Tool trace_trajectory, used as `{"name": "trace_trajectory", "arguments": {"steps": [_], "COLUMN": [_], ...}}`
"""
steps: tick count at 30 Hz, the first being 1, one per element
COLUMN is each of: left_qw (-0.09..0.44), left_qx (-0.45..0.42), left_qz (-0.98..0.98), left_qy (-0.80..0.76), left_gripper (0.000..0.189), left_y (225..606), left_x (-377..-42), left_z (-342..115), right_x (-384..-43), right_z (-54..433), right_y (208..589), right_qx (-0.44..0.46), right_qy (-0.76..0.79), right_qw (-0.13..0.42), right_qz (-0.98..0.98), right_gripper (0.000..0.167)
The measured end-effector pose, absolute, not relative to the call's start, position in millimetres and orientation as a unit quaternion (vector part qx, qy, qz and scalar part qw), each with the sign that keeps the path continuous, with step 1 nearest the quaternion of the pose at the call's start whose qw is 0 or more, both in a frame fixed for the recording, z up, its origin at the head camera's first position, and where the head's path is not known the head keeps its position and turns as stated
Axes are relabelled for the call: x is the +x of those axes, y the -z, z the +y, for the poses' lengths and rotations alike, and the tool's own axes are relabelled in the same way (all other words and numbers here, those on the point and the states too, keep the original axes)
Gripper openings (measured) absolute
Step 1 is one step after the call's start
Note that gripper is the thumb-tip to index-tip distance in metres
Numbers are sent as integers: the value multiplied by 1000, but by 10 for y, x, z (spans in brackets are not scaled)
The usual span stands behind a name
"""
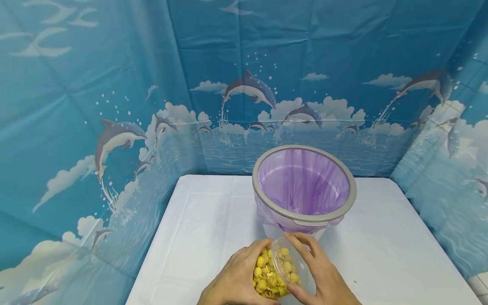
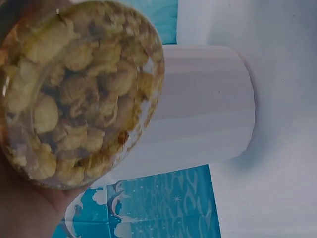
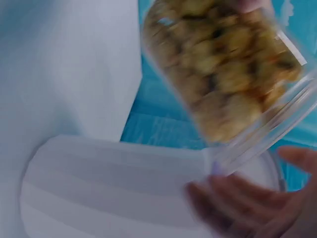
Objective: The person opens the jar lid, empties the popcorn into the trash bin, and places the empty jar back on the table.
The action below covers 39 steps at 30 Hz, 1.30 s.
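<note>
My left hand (image 1: 240, 273) grips a clear plastic jar (image 3: 213, 74) full of yellow popcorn (image 1: 265, 273), held tilted above the table. Its round see-through base (image 2: 81, 99) faces the camera in the left wrist view. At the jar's mouth is a clear round lid (image 1: 282, 258), partly hidden by fingers. My right hand (image 1: 320, 271) spans the lid, with fingers on its upper edge and thumb at its lower edge. In the right wrist view, these fingers (image 3: 247, 198) are blurred beside the rim. Whether the lid sits fully on the jar cannot be told.
Just beyond the hands stands a white bin (image 1: 272, 231) with a grey rim (image 1: 263, 201) and a purple liner bag (image 1: 293, 182). It stands on a white-covered table (image 1: 206, 220). Blue curtains (image 1: 244, 42) with dolphins surround the table. A tiny crumb (image 1: 355, 281) lies right of the hands.
</note>
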<state>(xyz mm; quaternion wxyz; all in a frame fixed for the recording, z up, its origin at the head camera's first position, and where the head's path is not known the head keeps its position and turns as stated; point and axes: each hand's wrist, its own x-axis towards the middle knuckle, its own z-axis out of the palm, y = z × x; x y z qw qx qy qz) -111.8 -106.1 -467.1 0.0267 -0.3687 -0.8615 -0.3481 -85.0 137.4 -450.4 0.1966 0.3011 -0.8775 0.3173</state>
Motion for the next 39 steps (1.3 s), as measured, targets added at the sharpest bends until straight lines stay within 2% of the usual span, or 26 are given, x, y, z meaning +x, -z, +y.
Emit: {"name": "trace_trajectory", "arguments": {"steps": [4,7,11,15,18,20,26,28,30,32,35,38,39], "left_qw": [90,105,63,4,-8,-4,42,43,32,18,1,-9,-8], "left_qx": [-347,-346,-361,-389,-393,-384,-361,-360,-362,-366,-373,-370,-368], "left_qz": [-877,-880,-865,-837,-835,-844,-877,-879,-875,-869,-861,-858,-859], "left_qy": [320,309,341,384,385,375,314,310,319,331,347,356,356], "left_gripper": [119,121,118,112,108,109,112,112,113,112,111,109,109], "left_y": [4684,4711,4718,4720,4723,4726,4746,4751,4754,4751,4748,4749,4749], "left_x": [-1097,-1096,-1120,-1168,-1181,-1176,-1146,-1140,-1130,-1123,-1114,-1108,-1104], "left_z": [-1002,-986,-1046,-1135,-1163,-1153,-1077,-1071,-1091,-1118,-1158,-1158,-1153], "right_x": [-784,-779,-807,-841,-867,-873,-867,-863,-867,-870,-870,-857,-851], "right_z": [1268,1233,1323,1485,1552,1537,1292,1254,1275,1348,1477,1550,1550], "right_y": [4481,4487,4459,4369,4297,4261,4234,4233,4232,4211,4153,4102,4096], "right_qx": [194,170,218,296,315,291,172,161,189,240,314,318,305], "right_qy": [-276,-275,-302,-344,-385,-401,-322,-291,-291,-308,-351,-392,-397], "right_qw": [171,151,107,10,-69,-92,-4,10,13,-1,-61,-116,-115], "right_qz": [-926,-934,-922,-891,-865,-864,-931,-943,-938,-920,-880,-855,-858], "right_gripper": [84,81,82,82,84,86,77,74,70,70,71,77,78]}}
